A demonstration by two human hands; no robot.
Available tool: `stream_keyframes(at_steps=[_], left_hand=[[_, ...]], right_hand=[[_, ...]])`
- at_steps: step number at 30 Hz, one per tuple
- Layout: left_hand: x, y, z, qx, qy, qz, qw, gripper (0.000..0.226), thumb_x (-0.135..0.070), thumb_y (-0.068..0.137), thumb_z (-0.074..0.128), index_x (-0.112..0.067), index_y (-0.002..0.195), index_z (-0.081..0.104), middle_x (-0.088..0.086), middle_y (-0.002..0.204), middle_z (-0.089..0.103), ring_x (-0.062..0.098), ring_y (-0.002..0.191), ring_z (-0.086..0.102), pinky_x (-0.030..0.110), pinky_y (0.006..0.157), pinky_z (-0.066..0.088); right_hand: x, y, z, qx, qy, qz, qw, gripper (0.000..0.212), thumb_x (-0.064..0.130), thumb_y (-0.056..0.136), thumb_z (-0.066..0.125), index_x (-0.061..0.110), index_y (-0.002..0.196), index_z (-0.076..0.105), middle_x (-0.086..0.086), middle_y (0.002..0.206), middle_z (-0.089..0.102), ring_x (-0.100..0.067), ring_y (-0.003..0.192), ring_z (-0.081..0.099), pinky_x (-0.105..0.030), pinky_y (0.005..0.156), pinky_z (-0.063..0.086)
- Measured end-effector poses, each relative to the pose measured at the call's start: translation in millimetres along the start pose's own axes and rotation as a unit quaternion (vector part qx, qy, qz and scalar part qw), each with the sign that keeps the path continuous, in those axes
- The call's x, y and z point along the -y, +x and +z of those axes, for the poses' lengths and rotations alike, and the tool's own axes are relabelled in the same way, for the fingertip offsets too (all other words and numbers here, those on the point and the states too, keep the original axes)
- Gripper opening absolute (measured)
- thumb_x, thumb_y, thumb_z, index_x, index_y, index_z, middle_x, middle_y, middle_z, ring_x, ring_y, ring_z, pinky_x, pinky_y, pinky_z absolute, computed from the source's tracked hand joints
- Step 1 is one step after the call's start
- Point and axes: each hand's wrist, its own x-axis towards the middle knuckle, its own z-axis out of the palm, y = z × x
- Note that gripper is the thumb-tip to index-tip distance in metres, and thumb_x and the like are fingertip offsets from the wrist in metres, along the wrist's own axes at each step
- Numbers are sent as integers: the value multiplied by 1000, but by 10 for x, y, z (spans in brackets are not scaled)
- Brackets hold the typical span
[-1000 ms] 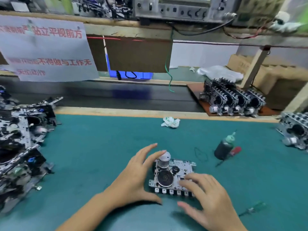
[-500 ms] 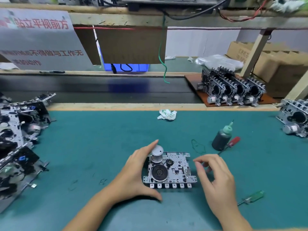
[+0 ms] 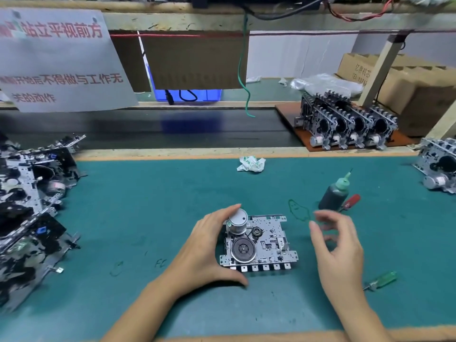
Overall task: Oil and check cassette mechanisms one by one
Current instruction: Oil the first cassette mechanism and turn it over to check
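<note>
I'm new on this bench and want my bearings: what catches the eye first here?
The cassette mechanism lies at the centre of the green mat, the left hand gripping its left edge. The right hand hovers beside it, empty. Behind that stands the dark oil bottle.

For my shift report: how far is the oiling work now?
Likely done: a row of mechanisms stands on the brown board. In hand: the left hand steadies one cassette mechanism; the right hand is empty, near the oil bottle. Left: the pile at the left, probably untreated.
</note>
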Motion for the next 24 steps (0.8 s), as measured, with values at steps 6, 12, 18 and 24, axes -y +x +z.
stream_keyframes(at_steps=[6,12,18,24], left_hand=[[57,6,18,19,-36,-33,999,116,-71,40,81,-72,129,7,-51,131,21,-13,128,29,1,100,22],[56,13,26,30,-91,-65,993,108,-66,51,78,-58,137,13,-44,136,24,-19,127,27,0,99,23],[-132,134,73,-110,-68,-106,986,55,-66,76,61,-35,121,52,-22,117,55,-2,112,51,23,97,39],[-345,413,205,-136,-6,-196,971,31,-34,94,56,-26,123,55,-4,102,66,16,98,56,24,80,36]], right_hand=[[-196,494,-125,-74,17,167,983,67,7,77,75,11,132,36,-10,124,45,-14,105,44,-29,84,39],[-368,728,20,6,2,241,971,52,7,81,72,10,124,42,-6,121,55,-12,100,46,-17,77,31],[-319,629,50,34,32,174,984,35,27,93,57,23,128,51,-3,119,60,-13,104,57,-25,88,42],[-2,611,-5,-9,326,211,922,20,11,83,65,23,98,58,5,75,62,-3,46,45,-17,51,47]])
